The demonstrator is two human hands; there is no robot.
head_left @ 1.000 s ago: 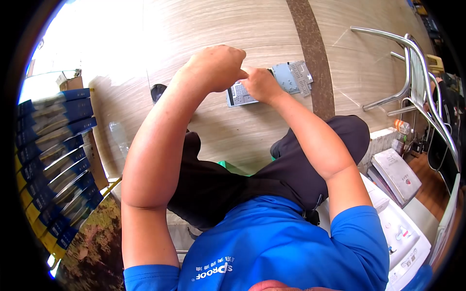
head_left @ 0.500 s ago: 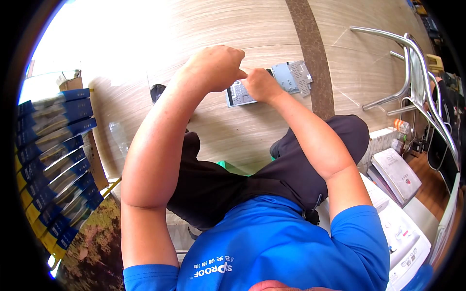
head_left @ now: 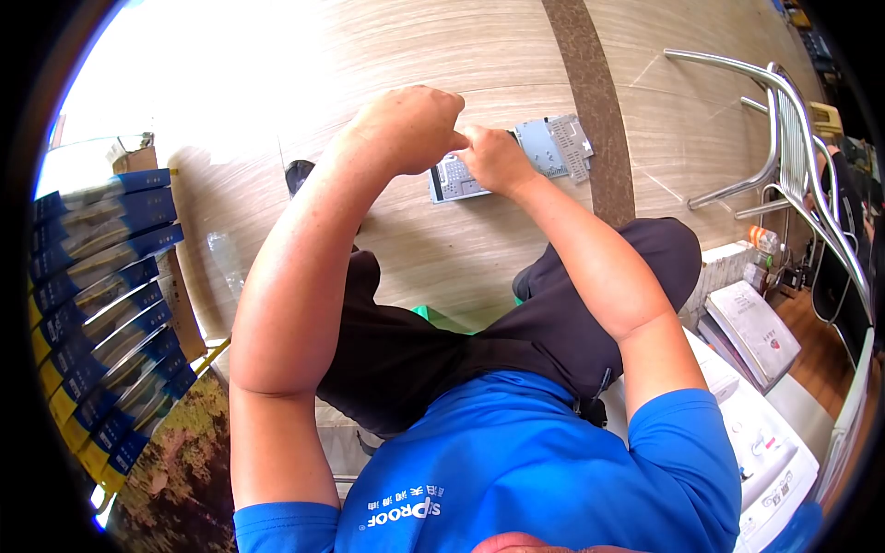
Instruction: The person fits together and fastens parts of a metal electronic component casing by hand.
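My left hand (head_left: 406, 129) is closed with bent fingers, and its fingertips meet my right hand (head_left: 499, 160) above a grey metal panel (head_left: 457, 178). My right hand is closed too, its thumb and forefinger pinched toward the left one. Whatever lies between the fingers is too small or hidden to make out. The panel has many holes and lies on the floor, partly covered by my hands. To its right are a light blue-grey flat piece (head_left: 538, 147) and a perforated grey plate (head_left: 572, 147).
Blue and yellow packs (head_left: 101, 304) are stacked at the left, near a clear plastic bottle (head_left: 224, 258). A metal chair (head_left: 793, 147) is at the upper right. Books (head_left: 752, 334) and a white tray (head_left: 761, 442) are at the lower right. A dark shoe (head_left: 298, 175) shows beside my left forearm.
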